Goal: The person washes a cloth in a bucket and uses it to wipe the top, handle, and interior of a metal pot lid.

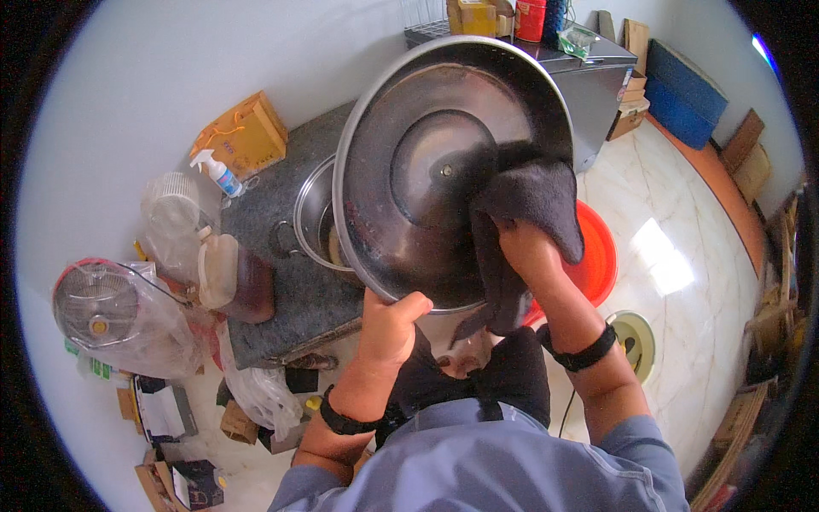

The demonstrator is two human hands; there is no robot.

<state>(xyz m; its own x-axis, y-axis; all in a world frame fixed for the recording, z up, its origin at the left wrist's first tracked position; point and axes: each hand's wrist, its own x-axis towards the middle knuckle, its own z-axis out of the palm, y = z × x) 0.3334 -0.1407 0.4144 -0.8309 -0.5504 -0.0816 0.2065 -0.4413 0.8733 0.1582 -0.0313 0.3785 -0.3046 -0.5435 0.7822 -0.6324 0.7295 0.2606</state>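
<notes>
A large round dark metal pan or lid [422,249], with a small central screw or rivet, is held up with its concave side towards me. My left hand [391,323] grips its lower rim, thumb over the edge. In my right hand [530,251] is a dark grey cloth [537,192], bunched against the pan's right inner side, with a long end hanging below. Behind the pan's left edge, a steel pot [307,217] with a looped handle stands on the dark stone counter [301,294], partly hidden.
A red plastic basin [598,256] stands on the floor at right, near a pale green bowl [636,345]. A spray bottle [221,176], a paper bag [253,137] and a plastic jug [240,275] line the counter's left side. A grey cabinet [585,96] stands behind.
</notes>
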